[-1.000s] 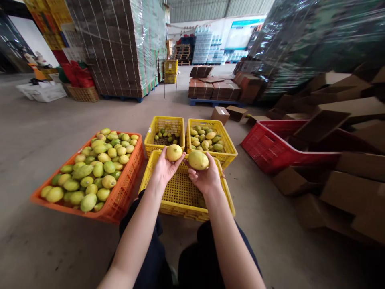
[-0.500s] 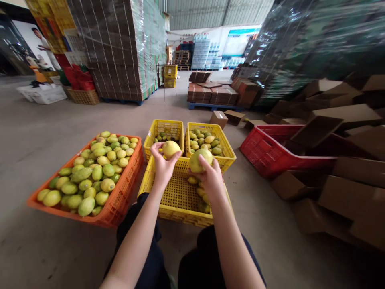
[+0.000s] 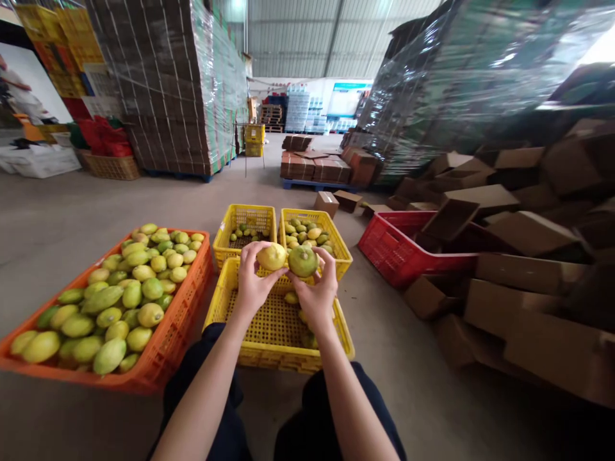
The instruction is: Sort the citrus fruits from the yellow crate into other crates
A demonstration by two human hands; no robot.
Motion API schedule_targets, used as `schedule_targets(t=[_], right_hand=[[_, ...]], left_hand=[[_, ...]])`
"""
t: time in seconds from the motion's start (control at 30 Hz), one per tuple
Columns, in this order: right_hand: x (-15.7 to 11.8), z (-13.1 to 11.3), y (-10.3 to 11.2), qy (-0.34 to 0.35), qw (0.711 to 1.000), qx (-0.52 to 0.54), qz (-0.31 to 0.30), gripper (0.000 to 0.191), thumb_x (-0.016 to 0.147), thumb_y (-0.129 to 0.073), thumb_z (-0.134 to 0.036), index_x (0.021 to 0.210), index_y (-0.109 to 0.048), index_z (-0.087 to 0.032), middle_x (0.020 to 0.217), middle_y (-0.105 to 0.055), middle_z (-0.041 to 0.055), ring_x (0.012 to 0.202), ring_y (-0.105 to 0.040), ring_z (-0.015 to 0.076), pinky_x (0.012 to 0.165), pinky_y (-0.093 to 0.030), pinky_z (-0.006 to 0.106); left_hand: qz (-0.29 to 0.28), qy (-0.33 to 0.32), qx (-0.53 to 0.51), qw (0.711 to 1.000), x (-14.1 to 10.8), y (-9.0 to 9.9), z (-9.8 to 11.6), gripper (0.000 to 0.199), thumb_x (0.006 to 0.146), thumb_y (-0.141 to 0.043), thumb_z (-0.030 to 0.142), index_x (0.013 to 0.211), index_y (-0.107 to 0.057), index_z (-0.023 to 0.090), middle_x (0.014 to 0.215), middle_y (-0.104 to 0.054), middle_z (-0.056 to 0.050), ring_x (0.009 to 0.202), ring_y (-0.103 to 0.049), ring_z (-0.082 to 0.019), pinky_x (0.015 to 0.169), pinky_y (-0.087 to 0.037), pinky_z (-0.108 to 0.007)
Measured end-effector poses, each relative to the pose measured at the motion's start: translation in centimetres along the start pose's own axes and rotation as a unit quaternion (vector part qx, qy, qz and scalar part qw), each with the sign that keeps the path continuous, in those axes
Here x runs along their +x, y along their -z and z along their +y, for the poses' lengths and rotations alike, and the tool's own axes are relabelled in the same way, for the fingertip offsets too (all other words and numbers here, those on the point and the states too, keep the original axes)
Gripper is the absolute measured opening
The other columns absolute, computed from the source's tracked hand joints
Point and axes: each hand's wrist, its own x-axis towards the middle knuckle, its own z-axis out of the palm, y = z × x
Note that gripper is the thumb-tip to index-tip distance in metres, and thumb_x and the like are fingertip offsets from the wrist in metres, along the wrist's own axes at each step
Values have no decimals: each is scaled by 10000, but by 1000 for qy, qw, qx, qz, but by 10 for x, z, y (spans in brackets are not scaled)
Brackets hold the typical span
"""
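My left hand grips a yellow fruit between thumb and fingers. Right beside it, my right hand holds a greener round fruit, its stem end facing me. Both are raised above the near yellow crate, which has a few fruits along its right side. Behind it stand two more yellow crates, the left one with some small green fruits and the right one holding several green and yellow fruits. An orange crate heaped with yellow-green fruits sits at the left.
On the right lie a red crate and a pile of cardboard boxes. Wrapped stacks tower at both sides. Flattened cartons rest on a blue pallet farther back. At the far left edge, part of a person shows.
The two fruits have come closer together, and the greener one has been turned in my right hand. The view has shifted, so the crates and boxes appear farther left and slightly lower.
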Motion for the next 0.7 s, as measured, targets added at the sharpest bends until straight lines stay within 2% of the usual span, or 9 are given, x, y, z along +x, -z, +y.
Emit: schedule_targets(t=[0.1, 0.3, 0.43, 0.53, 0.7], right_hand=[[-1, -1, -2, 50, 997, -47, 40, 543, 654, -748, -200, 1155, -558, -290, 1206, -584, 49, 1155, -558, 253, 986, -473, 438], [1, -4, -1, 40, 998, -25, 52, 570, 618, -765, -161, 1121, -536, -296, 1205, -608, 34, 1170, -569, 226, 986, -474, 411], [9, -7, 9, -37, 997, 72, 6, 597, 502, -823, -117, 1032, -597, -271, 1124, -669, 23, 1085, -622, 225, 935, -523, 393], [14, -11, 17, -114, 983, 140, -34, 613, 469, -852, -108, 1033, -663, -260, 1066, -708, 13, 952, -668, 200, 815, -572, 337], [16, -19, 28, -199, 957, 203, -58, 542, 497, -870, -150, 1013, -730, -240, 983, -757, 13, 881, -696, 180, 751, -585, 288]], left_hand=[[-6, 10, -27, 1000, 1, -2, -2, 498, 555, -872, 131, 993, -676, 261, 1150, -578, -37, 1155, -541, -221, 962, -462, -280], [-2, 64, -83, 995, 4, -2, 2, 554, 484, -873, 53, 976, -688, 229, 1129, -616, -39, 1125, -572, -214, 926, -472, -254], [-7, 127, -138, 982, 8, 4, 4, 655, 486, -888, 78, 1065, -634, 246, 1124, -653, -38, 1039, -623, -188, 898, -487, -264], [-31, 165, -157, 973, 12, 11, 3, 581, 533, -897, 164, 1042, -625, 227, 1067, -676, -37, 943, -645, -164, 844, -505, -262], [-42, 253, -194, 947, 15, 18, 4, 527, 527, -913, 251, 1000, -690, 192, 1056, -697, -55, 982, -651, -190, 779, -536, -242]])
